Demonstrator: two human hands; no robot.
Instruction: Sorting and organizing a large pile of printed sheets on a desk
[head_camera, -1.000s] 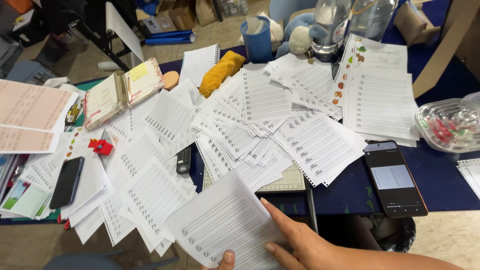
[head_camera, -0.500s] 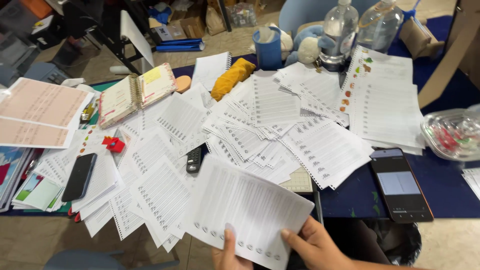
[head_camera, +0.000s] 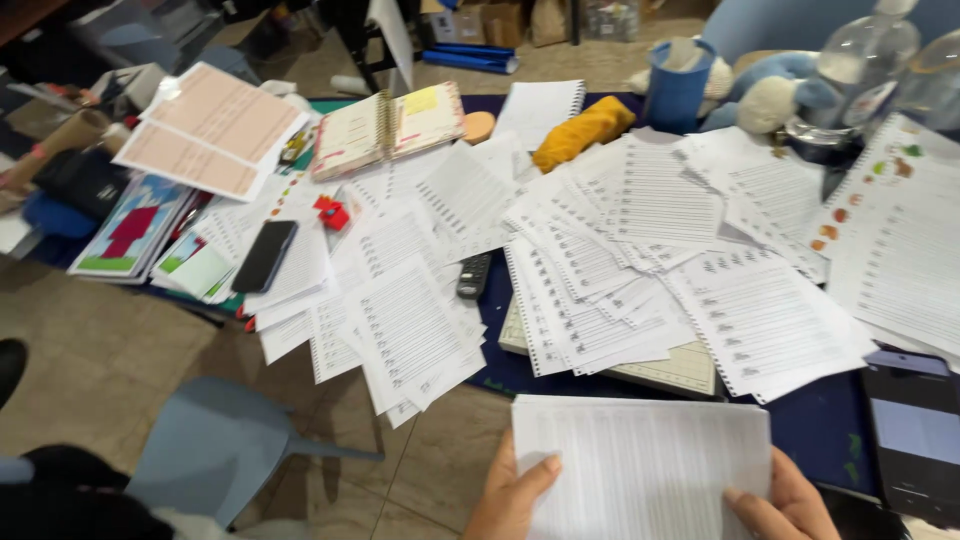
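Observation:
Both my hands hold one stack of white lined worksheets (head_camera: 640, 465) low in the view, off the table's near edge. My left hand (head_camera: 512, 497) grips its left edge with the thumb on top. My right hand (head_camera: 785, 505) grips the lower right corner. Beyond the stack, many more lined sheets (head_camera: 600, 250) lie fanned and overlapping across the dark blue table (head_camera: 815, 425).
A black phone (head_camera: 265, 256), a red toy piece (head_camera: 331, 212) and a remote (head_camera: 474, 275) lie among the papers. Another phone (head_camera: 915, 435) sits at the right. An open spiral planner (head_camera: 388, 128), blue cup (head_camera: 678, 85), plush toy (head_camera: 775, 95) and bottles (head_camera: 850, 70) stand behind. A grey-blue chair (head_camera: 215, 445) is at the lower left.
The sheets left the table and now sit squared up between both hands, nearer to me. The view has swung left and down, showing floor and chair.

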